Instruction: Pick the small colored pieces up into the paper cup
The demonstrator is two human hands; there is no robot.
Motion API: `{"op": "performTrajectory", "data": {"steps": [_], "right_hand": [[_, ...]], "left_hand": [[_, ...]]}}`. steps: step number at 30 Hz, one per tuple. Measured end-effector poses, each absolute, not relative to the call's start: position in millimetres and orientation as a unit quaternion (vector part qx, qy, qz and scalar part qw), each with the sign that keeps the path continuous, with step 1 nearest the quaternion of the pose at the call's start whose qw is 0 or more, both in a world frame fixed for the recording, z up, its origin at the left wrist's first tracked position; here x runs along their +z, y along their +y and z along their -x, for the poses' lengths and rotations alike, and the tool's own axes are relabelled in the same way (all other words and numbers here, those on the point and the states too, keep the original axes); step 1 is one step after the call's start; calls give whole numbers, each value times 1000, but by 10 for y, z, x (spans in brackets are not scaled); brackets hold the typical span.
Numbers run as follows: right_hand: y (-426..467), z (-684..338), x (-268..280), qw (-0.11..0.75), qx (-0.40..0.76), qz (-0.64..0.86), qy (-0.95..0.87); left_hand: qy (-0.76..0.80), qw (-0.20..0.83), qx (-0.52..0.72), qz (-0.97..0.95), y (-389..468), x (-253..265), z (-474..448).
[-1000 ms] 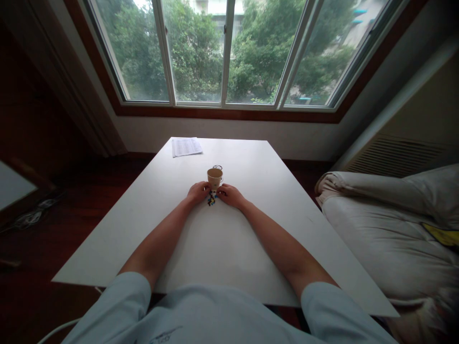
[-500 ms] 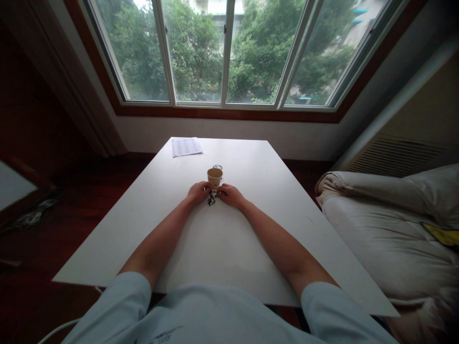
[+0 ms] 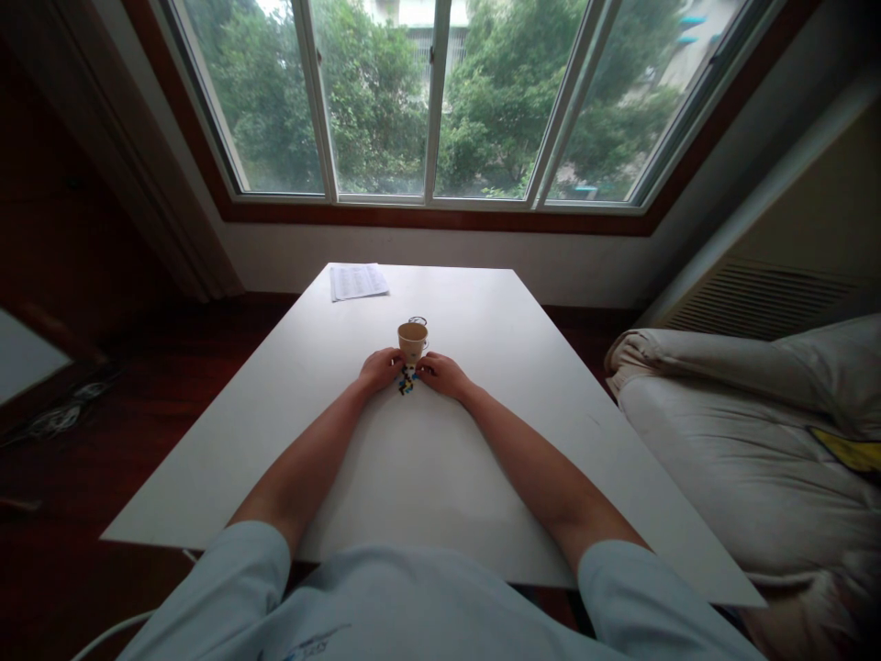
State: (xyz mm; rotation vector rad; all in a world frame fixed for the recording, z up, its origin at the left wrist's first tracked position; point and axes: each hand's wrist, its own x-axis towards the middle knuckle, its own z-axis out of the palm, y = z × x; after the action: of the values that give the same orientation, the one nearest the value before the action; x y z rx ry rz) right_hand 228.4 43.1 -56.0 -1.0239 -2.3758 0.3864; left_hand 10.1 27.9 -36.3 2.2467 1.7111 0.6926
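A tan paper cup [image 3: 412,341] stands upright on the white table, its open mouth facing up. In front of it lies a small pile of beads or similar tiny pieces [image 3: 406,380], black, blue and yellow. My left hand [image 3: 382,369] rests at the cup's lower left, fingers curled toward the pile. On the other side my right hand [image 3: 441,375] has its fingers bent together at the pile's right edge. Whatever is between the fingertips of either hand is too small to make out. Behind the cup shows a thin dark loop [image 3: 418,320], partly hidden by it.
Printed sheets of paper [image 3: 359,282] lie at the far left of the white table [image 3: 468,477]. A sofa with a pale cover [image 3: 743,450] stands to the right. Beyond the table is a window [image 3: 430,101]. Cables [image 3: 59,418] lie on the floor at left.
Both hands keep nearly the same place beside the cup and the pile. Only slight finger movement, if any, shows.
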Motion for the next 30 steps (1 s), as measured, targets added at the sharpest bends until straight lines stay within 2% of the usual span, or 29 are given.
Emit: {"op": "performTrajectory", "data": {"steps": [30], "right_hand": [[457, -2281, -604, 261, 141, 382, -875]], "left_hand": [[588, 113, 230, -767, 278, -373, -105]]}}
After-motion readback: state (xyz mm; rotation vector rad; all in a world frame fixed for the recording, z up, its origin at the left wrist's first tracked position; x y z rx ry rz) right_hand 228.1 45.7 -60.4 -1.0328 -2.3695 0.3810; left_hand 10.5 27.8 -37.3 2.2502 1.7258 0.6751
